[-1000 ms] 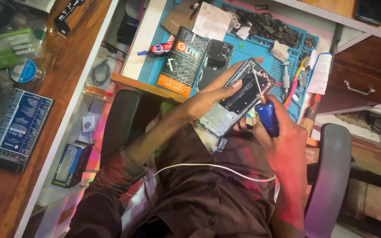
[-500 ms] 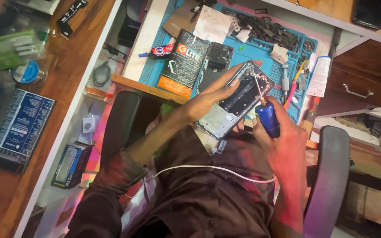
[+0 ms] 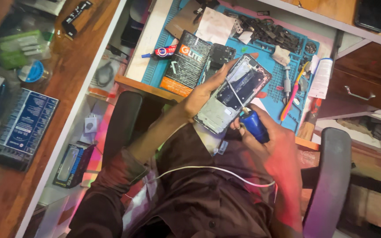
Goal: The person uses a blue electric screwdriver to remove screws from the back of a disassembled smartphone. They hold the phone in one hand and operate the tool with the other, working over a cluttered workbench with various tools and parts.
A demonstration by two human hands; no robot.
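Observation:
My left hand (image 3: 201, 94) grips an opened phone (image 3: 234, 94) by its left edge, holding it tilted with its inner frame and dark parts facing up. My right hand (image 3: 267, 145) is closed around a blue-handled screwdriver (image 3: 253, 124). The thin metal shaft points up and left, and its tip rests inside the phone's upper half. Both hands hover over my lap, just in front of a blue work mat (image 3: 267, 94) on the desk.
On the blue work mat lie a black-and-orange box (image 3: 186, 64), a dark phone part (image 3: 220, 55), loose black parts (image 3: 265, 31), a pink tool (image 3: 294, 92) and a white tube (image 3: 320, 79). A wooden shelf (image 3: 45, 110) stands left, drawers (image 3: 367, 88) right, chair armrests (image 3: 327, 185) either side.
The phone and both hands have stayed together in nearly the same spot. The screwdriver tip remains inside the phone; only the camera view has shifted slightly.

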